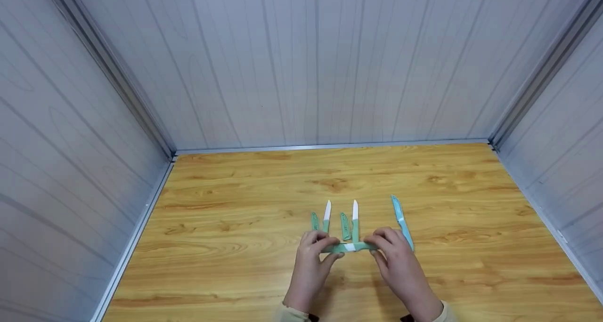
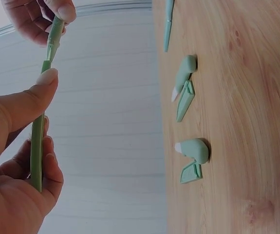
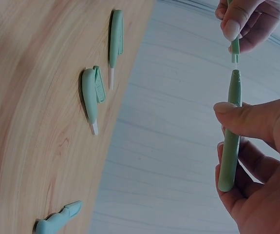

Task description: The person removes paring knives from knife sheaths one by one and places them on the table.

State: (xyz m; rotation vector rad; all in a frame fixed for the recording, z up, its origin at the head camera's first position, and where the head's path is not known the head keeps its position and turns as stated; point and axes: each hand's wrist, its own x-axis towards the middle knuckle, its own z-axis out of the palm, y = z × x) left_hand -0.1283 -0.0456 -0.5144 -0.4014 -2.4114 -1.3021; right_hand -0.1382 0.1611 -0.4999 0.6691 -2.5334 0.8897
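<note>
Between both hands, a green-handled paring knife (image 3: 231, 146) lies crosswise in the head view, its white blade (image 1: 350, 247) partly inside a green sheath (image 2: 37, 151). A short stretch of white shows between sheath and handle. My left hand (image 1: 313, 255) pinches the sheath between thumb and fingers. The knife's handle is gripped by my right hand (image 1: 395, 253), thumb along its side. Just beyond the hands lie two more green knives, the left knife (image 1: 327, 213) and the right knife (image 1: 355, 216), bare white blades pointing away. Beside each is its own loose sheath, the left sheath (image 1: 314, 220) and the right sheath (image 1: 346, 225).
A blue knife (image 1: 402, 221) with a blue cover over its blade lies to the right, partly behind my right hand. All rest on a wood-grain table (image 1: 226, 246). Pale panel walls (image 1: 315, 68) enclose the table at the back and both sides.
</note>
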